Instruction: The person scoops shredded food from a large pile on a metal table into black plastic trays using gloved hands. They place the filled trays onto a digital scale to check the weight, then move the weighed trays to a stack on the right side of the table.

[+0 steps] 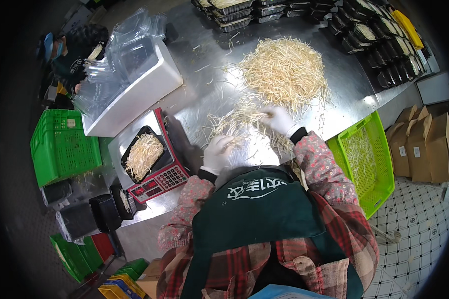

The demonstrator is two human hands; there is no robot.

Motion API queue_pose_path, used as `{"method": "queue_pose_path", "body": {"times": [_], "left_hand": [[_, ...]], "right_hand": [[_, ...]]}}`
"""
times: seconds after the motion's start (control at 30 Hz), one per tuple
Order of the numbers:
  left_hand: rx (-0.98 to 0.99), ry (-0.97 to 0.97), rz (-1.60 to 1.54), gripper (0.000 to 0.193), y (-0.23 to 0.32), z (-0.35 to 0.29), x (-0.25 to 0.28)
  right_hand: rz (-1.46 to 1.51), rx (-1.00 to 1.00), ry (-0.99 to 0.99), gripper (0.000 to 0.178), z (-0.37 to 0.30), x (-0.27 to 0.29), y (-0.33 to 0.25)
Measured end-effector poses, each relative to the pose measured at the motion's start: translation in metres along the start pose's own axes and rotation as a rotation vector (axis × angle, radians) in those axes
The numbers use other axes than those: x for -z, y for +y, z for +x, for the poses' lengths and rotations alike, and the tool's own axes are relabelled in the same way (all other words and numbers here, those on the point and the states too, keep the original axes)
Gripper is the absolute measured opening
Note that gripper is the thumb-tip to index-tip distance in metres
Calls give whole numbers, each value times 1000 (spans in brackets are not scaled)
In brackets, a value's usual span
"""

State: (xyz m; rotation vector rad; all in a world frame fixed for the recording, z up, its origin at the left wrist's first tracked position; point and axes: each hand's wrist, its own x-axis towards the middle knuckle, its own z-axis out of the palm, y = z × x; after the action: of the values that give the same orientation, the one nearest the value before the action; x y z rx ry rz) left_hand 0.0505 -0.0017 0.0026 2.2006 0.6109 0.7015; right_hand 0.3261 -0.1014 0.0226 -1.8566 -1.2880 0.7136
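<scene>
Your white-gloved right hand (279,121) pinches pale sprout strands (242,117) by the near edge of the metal table (199,102); your white-gloved left hand (216,154) curls beside them, grip unclear. Beyond lies a cream sprout mound (287,71); by the left edge, a red-and-white scale (165,180) carries a black, sprout-filled tray (160,161).

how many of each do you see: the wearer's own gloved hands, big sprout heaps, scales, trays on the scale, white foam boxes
Gloved hands: 2 (left hand, right hand)
Big sprout heap: 1
Scale: 1
Black tray on the scale: 1
White foam box: 1
Total: 6
</scene>
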Motion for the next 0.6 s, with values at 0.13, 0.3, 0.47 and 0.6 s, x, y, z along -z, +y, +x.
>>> {"method": "queue_pose_path", "body": {"times": [0.13, 0.3, 0.47, 0.6], "left_hand": [[126, -120, 203, 57, -12, -4, -12], [223, -193, 376, 91, -25, -31, 10], [135, -340, 480, 108, 3, 9, -6], [236, -443, 478, 78, -18, 35, -28]], "right_hand": [[-262, 21, -107, 50, -7, -20, 24], [-250, -112, -48, 69, -29, -3, 45], [-520, -63, -154, 103, -33, -40, -14], [-605, -13, -141, 69, -19, -74, 10]]}}
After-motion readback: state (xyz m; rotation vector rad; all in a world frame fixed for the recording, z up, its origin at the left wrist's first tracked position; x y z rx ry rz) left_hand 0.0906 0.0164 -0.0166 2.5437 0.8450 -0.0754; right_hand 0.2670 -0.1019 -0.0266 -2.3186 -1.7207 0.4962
